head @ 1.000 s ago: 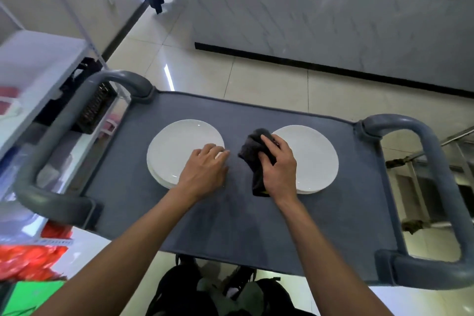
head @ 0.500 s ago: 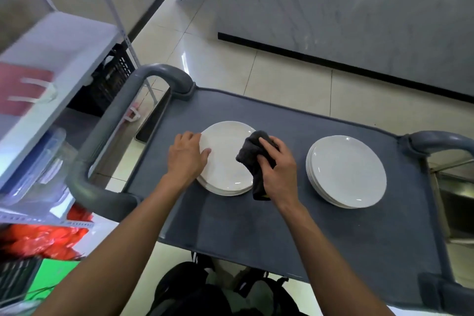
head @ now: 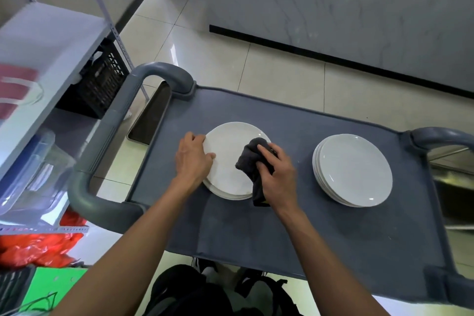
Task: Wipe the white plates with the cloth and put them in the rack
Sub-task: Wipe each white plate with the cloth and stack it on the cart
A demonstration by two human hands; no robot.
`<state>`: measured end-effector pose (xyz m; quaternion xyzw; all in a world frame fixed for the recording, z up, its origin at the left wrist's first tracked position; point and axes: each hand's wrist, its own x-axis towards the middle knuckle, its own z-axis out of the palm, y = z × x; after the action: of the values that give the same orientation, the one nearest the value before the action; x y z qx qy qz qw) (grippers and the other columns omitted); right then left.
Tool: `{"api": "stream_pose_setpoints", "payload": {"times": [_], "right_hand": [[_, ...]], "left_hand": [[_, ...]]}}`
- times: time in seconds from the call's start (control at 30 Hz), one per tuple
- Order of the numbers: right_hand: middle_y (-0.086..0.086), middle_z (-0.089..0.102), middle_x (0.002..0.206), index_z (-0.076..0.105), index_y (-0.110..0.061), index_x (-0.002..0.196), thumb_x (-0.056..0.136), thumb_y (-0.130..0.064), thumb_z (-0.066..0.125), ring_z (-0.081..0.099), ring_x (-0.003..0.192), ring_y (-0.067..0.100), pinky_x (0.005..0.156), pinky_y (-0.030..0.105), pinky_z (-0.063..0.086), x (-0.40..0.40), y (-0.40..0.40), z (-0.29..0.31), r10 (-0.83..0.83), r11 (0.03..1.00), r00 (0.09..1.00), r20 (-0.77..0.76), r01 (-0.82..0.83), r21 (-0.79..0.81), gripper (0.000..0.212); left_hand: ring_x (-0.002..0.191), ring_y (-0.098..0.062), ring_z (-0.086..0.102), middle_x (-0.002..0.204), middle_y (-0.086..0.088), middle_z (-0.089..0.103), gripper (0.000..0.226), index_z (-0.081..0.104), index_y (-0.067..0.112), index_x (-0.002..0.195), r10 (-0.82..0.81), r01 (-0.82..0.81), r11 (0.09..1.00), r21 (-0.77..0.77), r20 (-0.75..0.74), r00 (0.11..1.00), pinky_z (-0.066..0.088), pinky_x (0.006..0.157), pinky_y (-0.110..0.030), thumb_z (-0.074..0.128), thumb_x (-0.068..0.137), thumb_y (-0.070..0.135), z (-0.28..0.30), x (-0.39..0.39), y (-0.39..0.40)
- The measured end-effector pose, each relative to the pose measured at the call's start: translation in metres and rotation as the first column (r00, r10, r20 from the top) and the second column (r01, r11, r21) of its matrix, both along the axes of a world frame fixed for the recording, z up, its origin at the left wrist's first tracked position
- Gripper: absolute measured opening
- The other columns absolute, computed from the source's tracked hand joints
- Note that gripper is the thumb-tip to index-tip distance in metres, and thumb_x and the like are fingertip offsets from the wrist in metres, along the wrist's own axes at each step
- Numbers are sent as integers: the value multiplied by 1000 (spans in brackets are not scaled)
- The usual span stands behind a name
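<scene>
**A:** Where do you stand with the plates?

**B:** Early, by the look of it. Your right hand (head: pixel 277 174) is closed around the dark cloth (head: pixel 252 161), pressed onto the top plate of the left stack (head: pixel 230 161). Your left hand (head: pixel 193 159) lies on that stack's left rim, fingers curled over the edge and thumb on the plate, steadying it.

**A:** And the other pile?

**B:** The right stack (head: pixel 355 169) sits well apart on the grey cart surface (head: pixel 295 233), untouched by either hand. I cannot tell whether those plates are wiped or waiting.

**A:** Anything racked?

**B:** No plate shows in a rack. The shelving (head: pixel 46 41) to your left is blurred, so I cannot say which part is the rack. You have 2 stacks left to place, and probably most of the wiping.
</scene>
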<state>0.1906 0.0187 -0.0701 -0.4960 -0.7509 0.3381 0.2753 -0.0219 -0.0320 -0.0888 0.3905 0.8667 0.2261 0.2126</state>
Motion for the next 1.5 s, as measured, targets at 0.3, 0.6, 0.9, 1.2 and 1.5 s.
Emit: {"api": "stream_pose_setpoints", "payload": {"times": [0.3, 0.6, 0.9, 1.2, 1.5], "right_hand": [[-4, 56, 138, 66, -20, 133, 93, -4, 65, 49, 124, 12, 103, 2, 25, -12, -6, -4, 10, 1000, 999, 36, -10, 4, 44], [3, 57, 138, 66, -17, 133, 92, -2, 65, 51, 126, 19, 107, 7, 27, -22, -6, -13, 39, 999, 997, 70, -40, 16, 44], [0, 54, 141, 60, -22, 139, 89, -6, 67, 49, 130, 20, 112, 39, 40, -44, -16, -15, 134, 991, 989, 63, -133, -21, 53], [6, 39, 158, 39, -25, 154, 90, -28, 67, 39, 142, 28, 113, 49, 38, -24, -36, -20, 191, 970, 924, 331, -229, 80, 70], [1, 44, 153, 44, -27, 152, 93, -19, 64, 40, 138, 23, 116, 44, 36, -22, -39, -15, 85, 996, 983, 161, -80, -37, 62]], "left_hand": [[106, -24, 57, 111, 0, 58, 39, 62, 19, 106, 81, -76, 996, -55, 110, 991, 51, 91, -43, 80, 72, 26, 3, -9, 8], [90, -17, 60, 99, 4, 60, 35, 52, 22, 97, 111, -109, 994, -27, 361, 926, 49, 68, -33, 79, 75, 17, 14, -20, 6], [82, -30, 69, 99, -15, 70, 9, 62, 10, 102, 185, -188, 980, -66, 647, 740, 61, 65, -44, 61, 93, 11, 28, -32, 4], [74, -34, 71, 89, -17, 71, 18, 68, 11, 108, 109, -50, 994, -100, 773, 625, 62, 62, -53, 51, 103, 11, 39, -42, -14], [71, -33, 57, 84, -20, 67, 18, 69, 0, 104, 91, -195, 980, 32, 805, 586, 52, 42, -30, 53, 101, 7, 42, -21, -19]]}}
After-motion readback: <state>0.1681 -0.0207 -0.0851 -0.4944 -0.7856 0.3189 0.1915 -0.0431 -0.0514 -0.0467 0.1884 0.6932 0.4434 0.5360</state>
